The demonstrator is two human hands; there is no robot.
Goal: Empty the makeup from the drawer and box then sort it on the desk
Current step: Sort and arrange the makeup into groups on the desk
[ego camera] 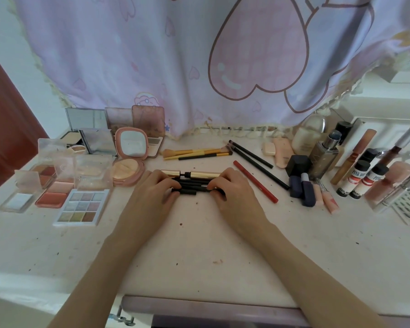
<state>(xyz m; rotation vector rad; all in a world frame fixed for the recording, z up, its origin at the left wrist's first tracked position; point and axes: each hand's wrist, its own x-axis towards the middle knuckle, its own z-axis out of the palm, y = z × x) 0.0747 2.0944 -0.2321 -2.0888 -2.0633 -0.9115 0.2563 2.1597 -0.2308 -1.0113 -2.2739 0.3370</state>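
Desk (199,245) centre: left hand (152,192) and right hand (232,192) pinch opposite ends of black pens (192,187).

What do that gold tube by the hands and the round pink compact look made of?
Gold tube: probably metal or metallised plastic; it has a smooth, shiny sheen. Round pink compact: looks like matte plastic, with a glassy mirror in its raised lid reflecting light.
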